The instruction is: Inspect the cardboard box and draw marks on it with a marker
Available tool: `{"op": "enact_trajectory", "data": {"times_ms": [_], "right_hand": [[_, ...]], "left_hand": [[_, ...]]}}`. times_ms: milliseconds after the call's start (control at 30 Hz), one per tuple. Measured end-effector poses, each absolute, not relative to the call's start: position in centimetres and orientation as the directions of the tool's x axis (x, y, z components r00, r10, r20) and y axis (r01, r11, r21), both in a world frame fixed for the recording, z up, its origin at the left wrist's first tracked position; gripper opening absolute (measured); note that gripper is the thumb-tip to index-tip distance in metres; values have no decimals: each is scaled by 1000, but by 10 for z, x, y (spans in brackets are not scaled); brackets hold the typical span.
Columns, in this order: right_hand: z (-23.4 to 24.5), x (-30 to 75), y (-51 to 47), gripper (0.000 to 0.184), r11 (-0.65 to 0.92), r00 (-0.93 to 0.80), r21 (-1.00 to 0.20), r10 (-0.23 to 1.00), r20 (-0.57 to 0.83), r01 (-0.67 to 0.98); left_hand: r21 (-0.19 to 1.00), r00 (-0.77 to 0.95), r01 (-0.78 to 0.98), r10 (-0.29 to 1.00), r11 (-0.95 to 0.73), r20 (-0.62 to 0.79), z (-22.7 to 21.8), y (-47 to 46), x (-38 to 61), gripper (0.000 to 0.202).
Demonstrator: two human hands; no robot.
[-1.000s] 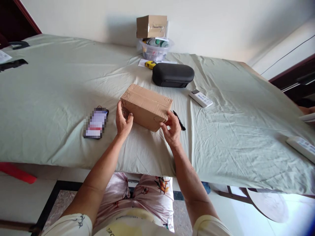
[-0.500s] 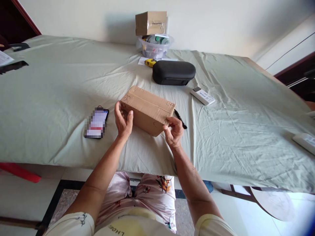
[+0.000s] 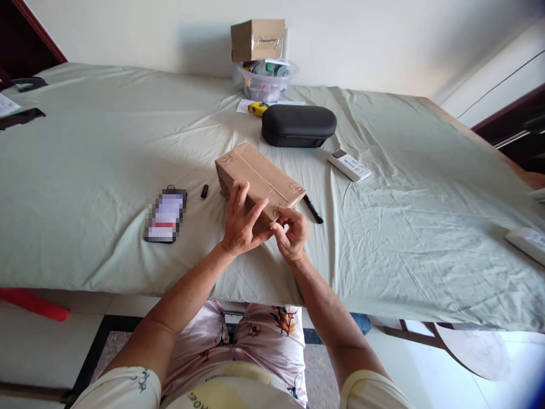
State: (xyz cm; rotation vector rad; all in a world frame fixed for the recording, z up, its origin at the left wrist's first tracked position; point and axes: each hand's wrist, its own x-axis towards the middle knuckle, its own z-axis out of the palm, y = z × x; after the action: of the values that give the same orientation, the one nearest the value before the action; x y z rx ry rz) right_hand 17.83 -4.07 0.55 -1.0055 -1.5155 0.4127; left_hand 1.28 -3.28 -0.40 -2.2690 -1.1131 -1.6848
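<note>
A taped brown cardboard box [image 3: 259, 176] lies on the pale green sheet [image 3: 106, 147] in front of me. My left hand [image 3: 242, 224] lies flat against the box's near side, fingers stretched out. My right hand [image 3: 292, 233] pinches at the box's near right corner, its fingers curled together. A black marker pen [image 3: 313, 209] lies just right of the box. Its small black cap [image 3: 204, 191] sits left of the box.
A phone [image 3: 165, 216] lies to the left. Behind the box are a black zip case [image 3: 298, 125], a white remote [image 3: 349, 166], a yellow tape measure [image 3: 258, 108] and a plastic tub [image 3: 264, 82] topped with another carton [image 3: 257, 40]. A second remote [image 3: 528, 244] lies far right.
The box has been turned on the sheet. My left hand moved from its left end to its near side and spread flat, uncovering the pen cap. My right hand shifted left along the near edge.
</note>
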Motion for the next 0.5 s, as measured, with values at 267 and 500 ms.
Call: {"op": "enact_trajectory", "data": {"times_ms": [267,500], "right_hand": [[16,186,-39,57,550,52,-794,813,580,257],[14,202,-25,59,409,222,-871,854,470,272]], "left_hand": [[366,85,596,510,-715,856,-1,-34,14,67],[349,108,591,500,-727,859,0,-32,5,57]]}}
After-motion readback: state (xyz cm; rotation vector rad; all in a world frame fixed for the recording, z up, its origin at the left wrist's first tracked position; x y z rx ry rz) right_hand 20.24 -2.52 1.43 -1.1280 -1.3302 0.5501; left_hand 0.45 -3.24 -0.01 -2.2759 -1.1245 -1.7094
